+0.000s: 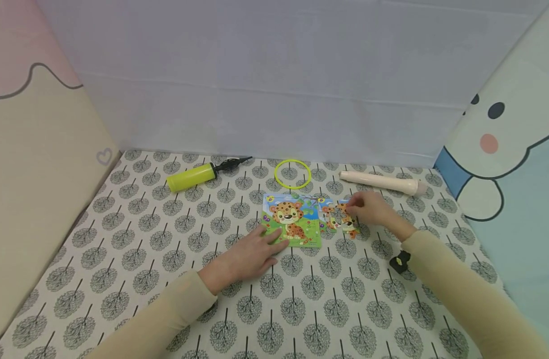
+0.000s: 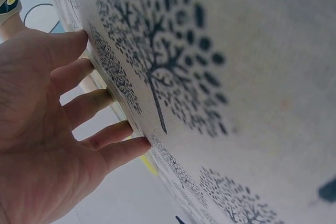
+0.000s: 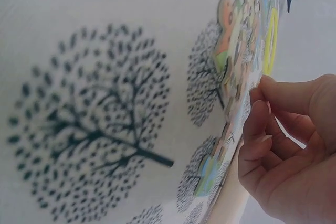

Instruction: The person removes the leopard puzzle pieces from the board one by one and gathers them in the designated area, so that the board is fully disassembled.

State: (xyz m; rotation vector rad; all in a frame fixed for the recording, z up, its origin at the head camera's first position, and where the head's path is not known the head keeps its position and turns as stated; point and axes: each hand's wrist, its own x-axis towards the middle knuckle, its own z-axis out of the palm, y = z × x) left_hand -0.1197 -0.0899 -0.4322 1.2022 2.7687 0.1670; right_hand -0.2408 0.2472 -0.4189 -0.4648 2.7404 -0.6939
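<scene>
Puzzle board [image 1: 292, 219] with the leopard picture lies on the tree-print cloth [image 1: 301, 299], near its middle. Left hand [image 1: 247, 257] rests flat, fingers straight, on the board's near left corner. Loose puzzle pieces [image 1: 339, 219] sit just right of it; the right hand [image 1: 368, 209] pinches one with curled fingertips [image 3: 257, 124].

A tree-print worktop [image 1: 122, 239] carries everything. Far: yellow pump [image 1: 191, 177], green ring [image 1: 293, 174], cream tube [image 1: 382, 182]. Centre: leopard puzzle board [image 1: 292, 219], loose puzzle pieces [image 1: 339, 220].
</scene>
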